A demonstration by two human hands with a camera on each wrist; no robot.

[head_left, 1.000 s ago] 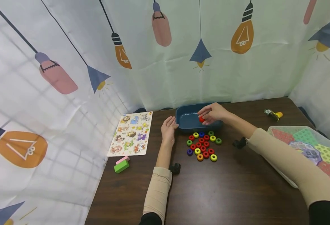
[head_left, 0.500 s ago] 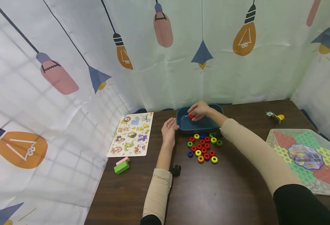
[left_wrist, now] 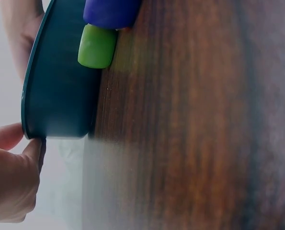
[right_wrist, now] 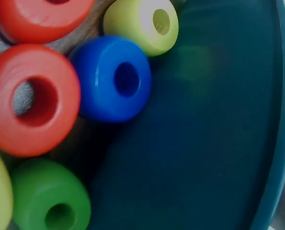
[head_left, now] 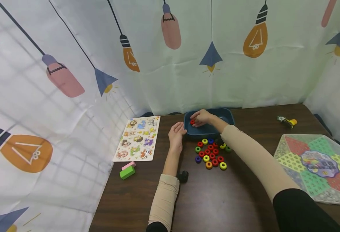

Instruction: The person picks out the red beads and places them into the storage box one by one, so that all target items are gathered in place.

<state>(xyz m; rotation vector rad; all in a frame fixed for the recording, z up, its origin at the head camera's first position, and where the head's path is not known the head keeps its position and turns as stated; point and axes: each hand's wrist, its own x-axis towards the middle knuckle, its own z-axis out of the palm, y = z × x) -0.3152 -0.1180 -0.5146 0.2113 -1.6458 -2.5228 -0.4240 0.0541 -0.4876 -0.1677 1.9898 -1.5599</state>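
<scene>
A red ring bead (head_left: 192, 122) sits at the fingertips of my right hand (head_left: 202, 118), which pinches it low inside the left part of a dark blue tray (head_left: 227, 115). My left hand (head_left: 176, 135) is at the tray's left end, fingers mostly straight and touching the outside of its rim, as the left wrist view also shows. In front of the tray lie several loose ring beads (head_left: 210, 147) in red, yellow, green, blue and orange. Close up in the right wrist view are a blue bead (right_wrist: 96, 79) and a red bead (right_wrist: 8, 120) beside the tray wall; the right fingers are out of that view.
An animal picture board (head_left: 138, 138) lies at the left, with a green block (head_left: 127, 172) and a pink block (head_left: 128, 165) before it. A patterned flat box (head_left: 317, 167) fills the right side. A small yellow-handled item (head_left: 287, 121) lies behind it. A patterned curtain (head_left: 184, 80) hangs behind the table.
My right hand has moved left and down into the tray with the red ring bead. The left hand keeps its place at the tray's left end. The view has shifted slightly.
</scene>
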